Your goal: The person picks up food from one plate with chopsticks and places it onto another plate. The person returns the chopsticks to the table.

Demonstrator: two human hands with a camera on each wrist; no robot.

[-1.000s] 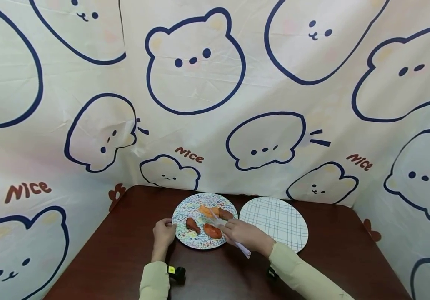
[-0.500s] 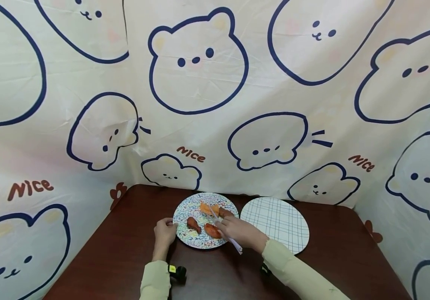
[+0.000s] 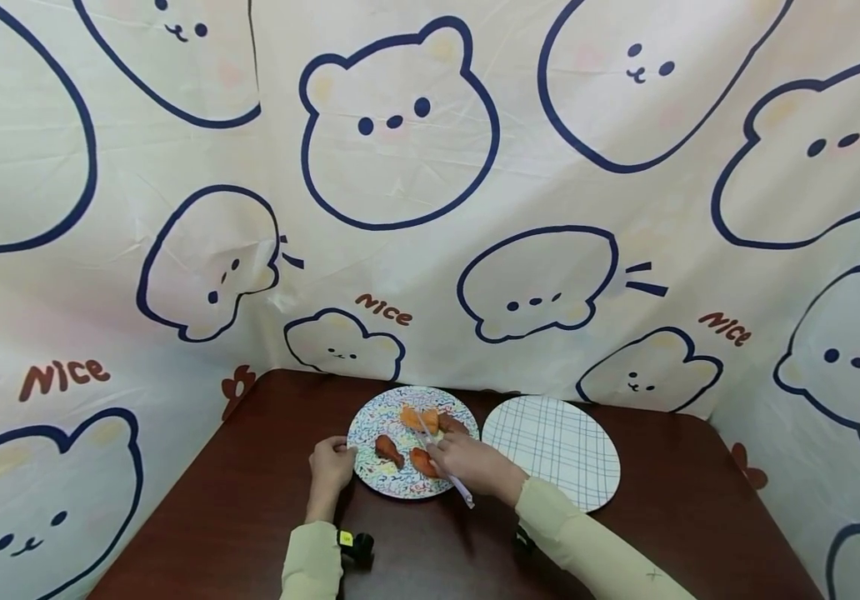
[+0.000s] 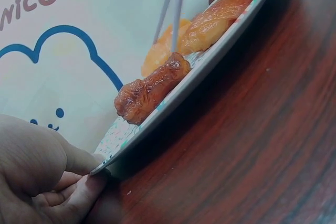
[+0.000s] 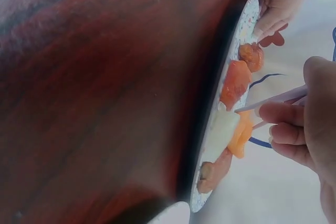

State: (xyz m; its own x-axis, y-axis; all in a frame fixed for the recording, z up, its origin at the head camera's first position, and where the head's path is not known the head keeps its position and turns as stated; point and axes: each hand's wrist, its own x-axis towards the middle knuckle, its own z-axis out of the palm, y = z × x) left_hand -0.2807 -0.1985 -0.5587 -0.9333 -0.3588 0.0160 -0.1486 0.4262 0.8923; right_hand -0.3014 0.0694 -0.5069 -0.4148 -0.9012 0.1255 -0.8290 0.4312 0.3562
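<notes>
My left hand (image 3: 331, 468) pinches the left rim of a round, multicoloured patterned plate (image 3: 370, 417), thumb above and fingers below in the left wrist view. In my right hand (image 3: 481, 468) is a pair of pale lilac chopsticks (image 3: 460, 490), slanting down over the plate. Their tips are near an orange food piece (image 5: 242, 135); I cannot tell whether they grip it. A browned drumstick (image 4: 152, 88) lies nearest the left hand. Beside it sits a glossy reddish chicken wing (image 5: 236, 82). A pale piece (image 5: 220, 132) and a brown piece (image 5: 216, 171) lie farther along the plate.
A white plate with a grid pattern (image 3: 550, 450) stands right of the patterned one, partly behind the right forearm. Both are on a dark reddish-brown table (image 3: 212, 517). Cream fabric with bear drawings (image 3: 392, 183) encloses the back and sides.
My right hand has moved a little left with the chopsticks, covering more of the chicken wing. The left hand keeps its hold on the rim. The head view has shifted slightly.
</notes>
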